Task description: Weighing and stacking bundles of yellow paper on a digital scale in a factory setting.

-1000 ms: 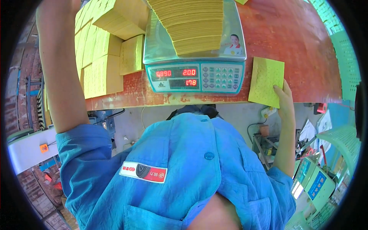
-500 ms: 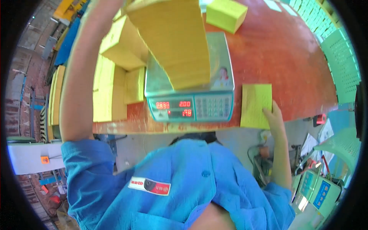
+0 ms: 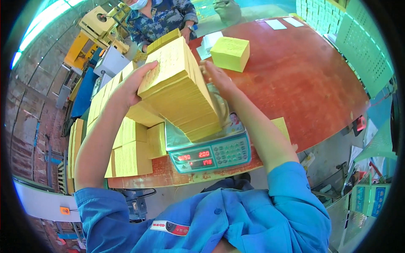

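Note:
A tall stack of yellow paper [image 3: 177, 101] tilts above the platform of a digital scale [image 3: 230, 147] with a lit red display. My left hand [image 3: 137, 82] grips the stack's upper left side, the thumb on its top face. At its upper right edge is my right hand [image 3: 217, 78], fingers curled against that side; their tips are partly hidden. A yellow pad [image 3: 280, 126] lies at the table's front right, partly covered by my right forearm. Whether the stack's base touches the platform is hard to tell.
More yellow stacks [image 3: 133, 156] stand left of the scale. A yellow block [image 3: 230, 52] and white papers [image 3: 211, 41] lie farther back on the red table [image 3: 295, 80]. Across it, a person in camouflage sleeves [image 3: 162, 19] has hands near another yellow stack [image 3: 164, 40].
My right hand has left the yellow pad at the front right and moved up to the tall stack. My left hand is now visible on the stack. The view has tilted, showing the other person.

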A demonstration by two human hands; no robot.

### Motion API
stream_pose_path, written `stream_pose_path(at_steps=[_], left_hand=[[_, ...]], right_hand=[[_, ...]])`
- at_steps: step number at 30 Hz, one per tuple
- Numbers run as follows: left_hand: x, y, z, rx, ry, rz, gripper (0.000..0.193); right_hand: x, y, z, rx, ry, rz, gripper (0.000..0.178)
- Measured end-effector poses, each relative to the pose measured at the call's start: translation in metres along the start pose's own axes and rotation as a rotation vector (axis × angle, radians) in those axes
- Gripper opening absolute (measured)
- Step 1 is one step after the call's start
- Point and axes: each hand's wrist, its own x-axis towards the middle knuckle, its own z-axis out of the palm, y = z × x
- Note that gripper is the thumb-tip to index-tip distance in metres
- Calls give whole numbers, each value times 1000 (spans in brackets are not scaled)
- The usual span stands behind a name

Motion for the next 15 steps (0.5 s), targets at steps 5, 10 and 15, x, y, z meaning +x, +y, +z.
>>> stream_pose_path(at_steps=[5,10,15], left_hand=[[-31,-20,-26,-32,-47,-105,51],[-78,-42,-39,-164,-178,-170,55],[-68,-42,-31,-90,-252,-188,56]], right_hand=[[-60,7,35,-92,-104,56,50],[-173,0,37,-440,228,-245,35],[-242,37,29,200,167,305,36]])
